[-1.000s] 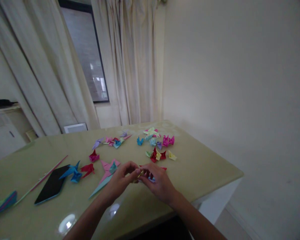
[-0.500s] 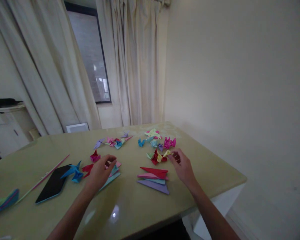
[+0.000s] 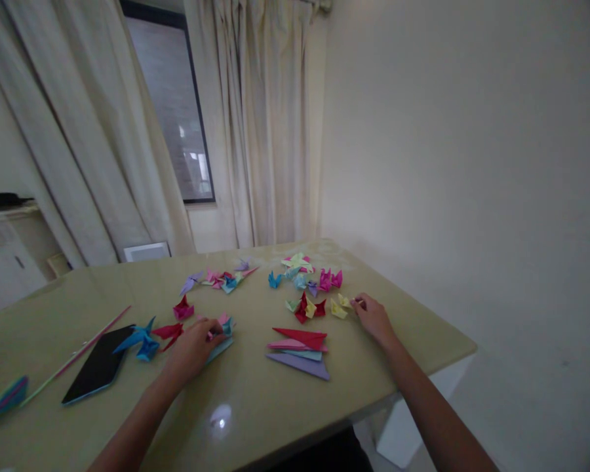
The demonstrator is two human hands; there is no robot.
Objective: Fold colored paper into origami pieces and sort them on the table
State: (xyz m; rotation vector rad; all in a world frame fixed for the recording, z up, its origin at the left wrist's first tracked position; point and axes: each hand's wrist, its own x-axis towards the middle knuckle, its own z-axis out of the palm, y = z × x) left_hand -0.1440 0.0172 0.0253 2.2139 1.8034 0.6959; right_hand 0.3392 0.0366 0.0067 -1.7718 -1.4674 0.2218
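My right hand is closed in a pinch at the tip of a yellow origami piece, which rests on the table right of a red and yellow origami cluster. Over at the left, my left hand has its fingers curled down on a light blue folded paper, with pink paper showing behind it. A flat light blue strip lies beneath that hand. Between the hands is a fanned stack of red, pink, blue and purple folded papers.
More origami pieces lie at the back of the pale table. Left of my left hand are a red piece, a blue origami piece, a black tablet-like slab and a thin pink-green stick. A wall borders the right.
My right hand has shifted right, bringing the yellow piece away from the red cluster. My left hand has lowered onto the folded papers, and the light blue one there has tipped up.
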